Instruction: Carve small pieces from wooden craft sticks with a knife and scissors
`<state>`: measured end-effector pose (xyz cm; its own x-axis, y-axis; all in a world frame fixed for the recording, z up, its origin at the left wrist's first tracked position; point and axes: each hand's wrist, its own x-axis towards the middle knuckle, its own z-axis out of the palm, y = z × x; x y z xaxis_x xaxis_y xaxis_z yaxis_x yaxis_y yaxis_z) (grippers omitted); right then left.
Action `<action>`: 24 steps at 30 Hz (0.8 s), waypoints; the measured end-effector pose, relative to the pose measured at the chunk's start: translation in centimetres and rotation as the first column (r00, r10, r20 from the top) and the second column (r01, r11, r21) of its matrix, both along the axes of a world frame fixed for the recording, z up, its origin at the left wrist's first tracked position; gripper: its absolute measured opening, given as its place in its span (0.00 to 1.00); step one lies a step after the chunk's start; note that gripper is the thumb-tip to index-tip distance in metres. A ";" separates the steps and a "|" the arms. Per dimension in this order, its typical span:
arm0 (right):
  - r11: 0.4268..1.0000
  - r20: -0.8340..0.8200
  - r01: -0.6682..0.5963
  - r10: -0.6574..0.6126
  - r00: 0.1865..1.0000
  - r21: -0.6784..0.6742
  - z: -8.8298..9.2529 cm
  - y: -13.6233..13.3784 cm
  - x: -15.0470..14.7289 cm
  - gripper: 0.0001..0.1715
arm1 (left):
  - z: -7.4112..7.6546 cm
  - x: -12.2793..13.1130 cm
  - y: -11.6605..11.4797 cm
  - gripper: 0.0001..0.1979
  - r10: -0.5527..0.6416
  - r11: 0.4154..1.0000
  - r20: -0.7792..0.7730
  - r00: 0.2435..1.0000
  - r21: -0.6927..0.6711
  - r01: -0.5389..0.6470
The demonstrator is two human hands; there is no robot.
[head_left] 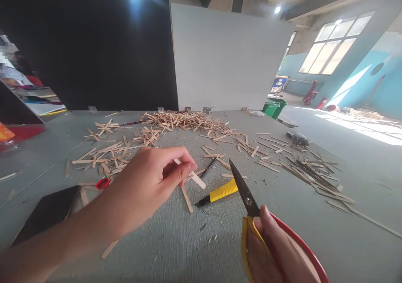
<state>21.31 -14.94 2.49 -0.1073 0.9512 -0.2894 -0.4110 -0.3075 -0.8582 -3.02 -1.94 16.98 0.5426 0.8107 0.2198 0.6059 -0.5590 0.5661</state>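
Pinched between thumb and fingers of my left hand [157, 176] is a pale wooden craft stick [198, 180], its rounded end sticking out to the right. My right hand [276, 245] grips a pair of scissors [247, 195] with red and yellow handles; the dark blades look closed and point up and to the left. Between the two hands a yellow utility knife [222, 190] lies on the grey table [176, 241]. Just below my left fingers another craft stick [187, 199] rests on the tabletop.
A heap of craft sticks [188, 122] spreads before the black panel [119, 52] and white panel [226, 57]. Thin strips [317, 178] lie at the right. A dark phone-like slab [47, 212] and a red ring-shaped cap [103, 183] are at the left. Green bins [274, 107] stand beyond the table.
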 end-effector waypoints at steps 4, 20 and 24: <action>0.997 -0.046 0.073 -0.073 0.996 -0.006 -0.2 3.0 0.0 0.42 | 0.2 -0.1 -0.1 0.16 -0.014 0.999 -0.018 1.000 0.043 0.015; 0.926 0.231 0.373 -0.377 0.897 0.063 -2.1 5.3 2.0 0.38 | 0.1 -0.5 -0.5 0.15 -0.016 0.999 0.021 1.000 0.047 0.015; 0.920 0.151 0.360 -0.382 0.912 0.153 -2.1 5.9 1.9 0.36 | 0.1 -0.6 -0.5 0.15 -0.018 0.997 0.015 1.000 0.070 0.017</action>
